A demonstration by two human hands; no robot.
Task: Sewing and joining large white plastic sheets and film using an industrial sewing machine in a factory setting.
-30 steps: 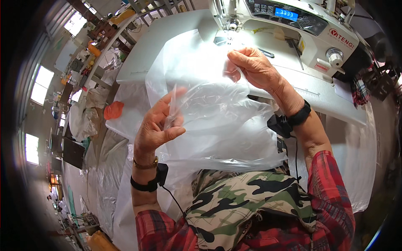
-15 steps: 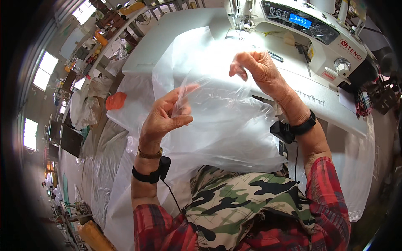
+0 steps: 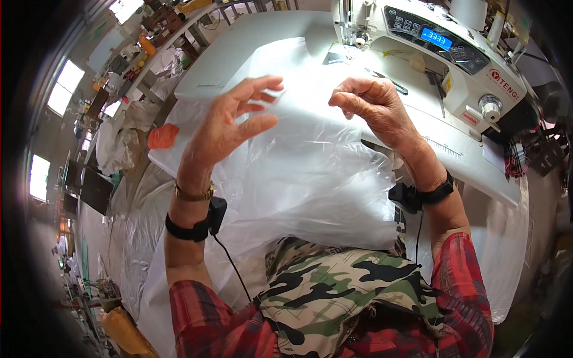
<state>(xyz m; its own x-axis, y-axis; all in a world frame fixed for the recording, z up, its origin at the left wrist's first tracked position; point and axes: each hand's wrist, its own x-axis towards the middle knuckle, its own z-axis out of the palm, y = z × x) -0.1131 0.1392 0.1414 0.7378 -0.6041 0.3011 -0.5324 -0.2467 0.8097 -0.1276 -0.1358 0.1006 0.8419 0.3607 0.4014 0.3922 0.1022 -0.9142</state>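
A sheet of clear, thin plastic (image 3: 310, 173) spreads in wrinkles over the table's front edge and my lap. Above its left part hovers my left hand (image 3: 230, 116), fingers apart and nothing in them. My right hand (image 3: 373, 107) is closed, thumb against curled fingers, over the sheet in front of the needle area. Glare hides whether plastic is pinched in it. Just beyond stands a white sewing machine (image 3: 444, 59) with a lit blue display; its presser foot area (image 3: 358, 42) is brightly lit.
Black tweezers or a similar slim tool (image 3: 391, 85) lie on the machine bed beside my right hand. An orange-red piece (image 3: 163, 136) sits left on the plastic. Cluttered shelving (image 3: 149, 59) stands at the far left. Camouflage cloth (image 3: 352, 280) covers my lap.
My left hand has moved up and left, off the plastic it was touching, and its fingers have spread. The lifted plastic has dropped flatter. My right hand has shifted slightly, its thumb now against the fingers.
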